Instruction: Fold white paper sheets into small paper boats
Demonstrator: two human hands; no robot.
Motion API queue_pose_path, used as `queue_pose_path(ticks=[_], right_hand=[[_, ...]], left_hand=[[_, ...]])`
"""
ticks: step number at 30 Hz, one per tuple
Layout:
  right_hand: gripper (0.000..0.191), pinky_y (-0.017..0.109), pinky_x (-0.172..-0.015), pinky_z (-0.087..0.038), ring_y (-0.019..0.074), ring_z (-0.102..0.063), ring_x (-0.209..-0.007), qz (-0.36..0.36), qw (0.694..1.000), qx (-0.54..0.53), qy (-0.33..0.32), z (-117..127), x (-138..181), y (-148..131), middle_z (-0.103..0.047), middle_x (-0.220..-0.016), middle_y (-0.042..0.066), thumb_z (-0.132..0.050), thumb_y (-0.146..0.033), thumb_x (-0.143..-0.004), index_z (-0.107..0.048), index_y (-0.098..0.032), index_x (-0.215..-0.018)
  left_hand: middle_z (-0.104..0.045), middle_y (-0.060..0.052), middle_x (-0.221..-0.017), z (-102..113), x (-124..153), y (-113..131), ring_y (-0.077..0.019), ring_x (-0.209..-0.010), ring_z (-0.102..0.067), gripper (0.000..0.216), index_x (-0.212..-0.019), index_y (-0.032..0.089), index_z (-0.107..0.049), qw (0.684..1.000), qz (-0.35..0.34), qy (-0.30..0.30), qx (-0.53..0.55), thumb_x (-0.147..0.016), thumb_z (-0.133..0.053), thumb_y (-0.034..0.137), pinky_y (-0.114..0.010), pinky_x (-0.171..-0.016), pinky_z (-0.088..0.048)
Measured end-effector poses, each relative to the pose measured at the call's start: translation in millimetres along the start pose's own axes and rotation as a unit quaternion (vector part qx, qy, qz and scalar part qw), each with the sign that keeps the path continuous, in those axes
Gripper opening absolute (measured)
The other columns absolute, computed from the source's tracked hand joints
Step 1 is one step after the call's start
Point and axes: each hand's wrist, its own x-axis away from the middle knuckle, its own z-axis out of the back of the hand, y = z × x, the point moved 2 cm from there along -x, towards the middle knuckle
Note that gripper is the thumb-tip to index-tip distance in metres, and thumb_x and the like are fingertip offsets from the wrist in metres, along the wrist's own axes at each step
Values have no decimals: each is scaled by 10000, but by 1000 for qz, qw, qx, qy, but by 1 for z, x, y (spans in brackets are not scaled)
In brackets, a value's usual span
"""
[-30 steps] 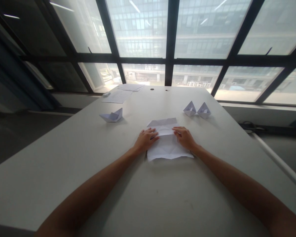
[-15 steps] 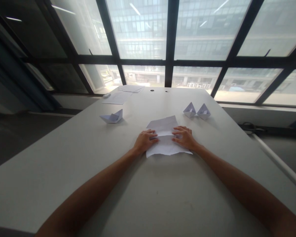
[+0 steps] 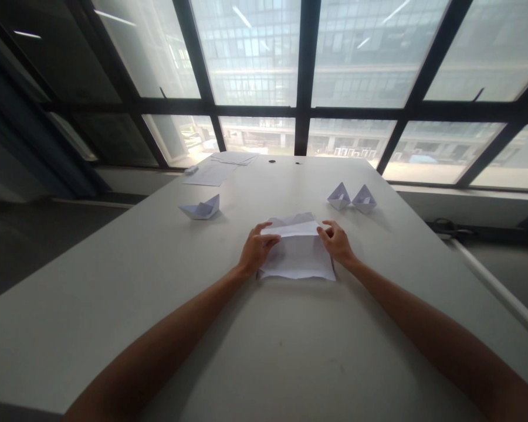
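A creased white sheet of paper (image 3: 297, 258) lies in front of me on the white table, with a folded ridge running across its upper part. At the left end of that ridge, my left hand (image 3: 256, 249) pinches the paper between thumb and fingers. My right hand (image 3: 335, 240) grips the opposite end, its fingers curled at the edge. Beyond the paper to the left sits a folded paper boat (image 3: 201, 208). To the right, two more boats stand side by side, a left one (image 3: 338, 197) and a right one (image 3: 364, 200).
Several loose white sheets (image 3: 209, 174) lie at the table's far left, with a small whitish item (image 3: 191, 170) beside them. Two dark round spots mark the far end of the table (image 3: 281, 346). Large windows with dark frames (image 3: 305, 58) rise behind it.
My hands have gone from lying on the paper to gripping its sides. A raised fold now runs across the sheet, and its far part has drawn nearer. The boats have stayed put.
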Motion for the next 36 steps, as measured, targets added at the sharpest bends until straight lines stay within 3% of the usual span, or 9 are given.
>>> queue_pose_path(ticks=[3, 5, 9, 13, 18, 25, 32, 36], right_hand=[[485, 234, -467, -337, 115, -421, -485, -16, 995, -98, -11, 1, 1, -4, -474, -543, -68, -656, -495, -790, -656, -126, -1105], [491, 217, -448, -301, 98, -393, -476, -30, 986, -164, -14, 2, 1, -5, -452, -535, -87, -708, -458, -741, -654, -134, -1105], [666, 208, -477, -355, 96, -458, -511, -54, 969, -242, 18, 3, 1, -5, -539, -610, -84, -752, -410, -697, -560, -149, -1279], [652, 236, -551, -439, 111, -540, -565, -53, 959, -278, 31, 1, 0, -3, -585, -646, -68, -772, -392, -681, -584, -141, -1252], [440, 310, -693, -529, 174, -663, -735, -55, 947, -315, 26, -2, -3, -1, -716, -835, 39, -801, -390, -646, -667, -157, -994], [346, 295, -690, -525, 156, -651, -722, -8, 943, -333, 7, 0, -3, -8, -716, -816, 14, -783, -337, -678, -675, -191, -973], [389, 278, -641, -504, 154, -644, -684, -13, 949, -314, -3, 3, -4, -8, -723, -807, 12, -775, -386, -688, -629, -194, -993], [512, 286, -602, -515, 169, -653, -647, -48, 948, -314, -38, 6, -5, -7, -739, -789, 10, -825, -412, -638, -561, -211, -1028]], left_hand=[[-486, -17, -1441, 0, -1, 0, -254, -1309, -481, 217, -1040, 293, -758, 1000, 14, 9, -9, -940, -581, 369, -454, -1120, -403], [-435, -54, -1468, 0, -2, -3, -274, -1331, -452, 287, -1143, 272, -718, 999, 34, 27, -12, -917, -617, 419, -465, -1116, -407], [-330, -171, -1503, -2, -6, -19, -281, -1218, -567, 742, -1443, 209, -457, 985, 140, 75, 66, -821, -715, 519, -421, -988, -526], [-445, -242, -1442, -2, -10, -29, -277, -1128, -646, 890, -1492, 128, -359, 960, 216, 59, 170, -786, -772, 478, -347, -888, -575], [-508, -237, -1424, 1, -12, -28, -260, -1106, -662, 816, -1464, 111, -405, 947, 231, 46, 220, -796, -794, 370, -342, -874, -578], [-651, -199, -1260, 7, -15, -21, -234, -980, -693, 779, -1440, 85, -440, 948, 232, 19, 217, -796, -792, 345, -329, -805, -575], [-714, -43, -852, 7, -17, -27, -172, -767, -653, 701, -1243, 103, -652, 934, 213, 41, 282, -653, -861, 417, -274, -694, -509], [-697, -31, -825, 7, -17, -28, -143, -711, -610, 615, -1148, 144, -713, 917, 183, 9, 356, -643, -850, 466, -237, -615, -445]])
